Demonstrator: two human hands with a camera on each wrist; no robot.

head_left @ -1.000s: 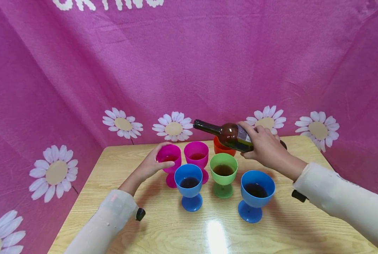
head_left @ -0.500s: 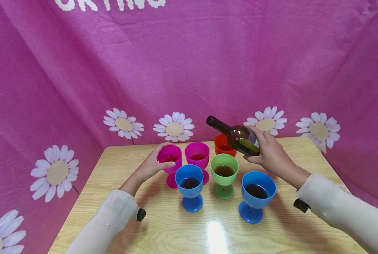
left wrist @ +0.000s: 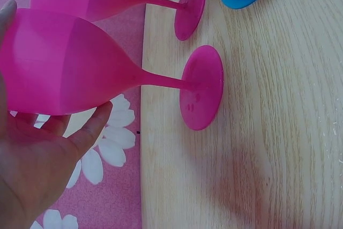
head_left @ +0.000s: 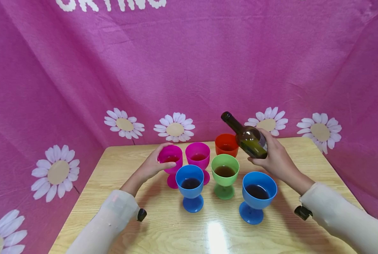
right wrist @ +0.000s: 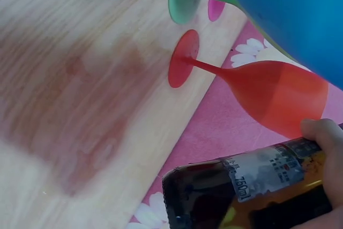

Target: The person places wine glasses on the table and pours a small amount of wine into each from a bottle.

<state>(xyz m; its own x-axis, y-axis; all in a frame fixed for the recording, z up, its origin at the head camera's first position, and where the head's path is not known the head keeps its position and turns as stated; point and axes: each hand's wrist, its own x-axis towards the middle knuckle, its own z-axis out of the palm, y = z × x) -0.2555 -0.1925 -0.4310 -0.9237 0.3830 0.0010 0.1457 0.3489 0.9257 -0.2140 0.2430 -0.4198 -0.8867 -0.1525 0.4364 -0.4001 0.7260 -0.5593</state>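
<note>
At the table's back left, my left hand [head_left: 148, 165] grips the bowl of a magenta goblet [head_left: 172, 154], thumb in front and fingers round the side. That goblet stands upright with red liquid inside; its foot [left wrist: 202, 88] is on the table in the left wrist view. My right hand [head_left: 276, 157] holds a dark green wine bottle [head_left: 250, 139] round its body. Tilted, with its neck up to the left, the bottle is in the air beside an orange goblet [head_left: 226, 144]. In the right wrist view, the bottle's label [right wrist: 268, 171] shows under my thumb.
Another magenta goblet [head_left: 197, 157], a green goblet [head_left: 225, 180] and two blue goblets, one left [head_left: 190, 190] and one right [head_left: 259, 200], stand on the wooden table [head_left: 163, 233] with dark or red liquid inside. Behind the table hangs a pink curtain [head_left: 195, 63] with daisies.
My right hand has moved slightly right, and the bottle has turned more upright, its mouth shifting right and up, uncovering the orange goblet. The left hand has stayed on the magenta goblet.
</note>
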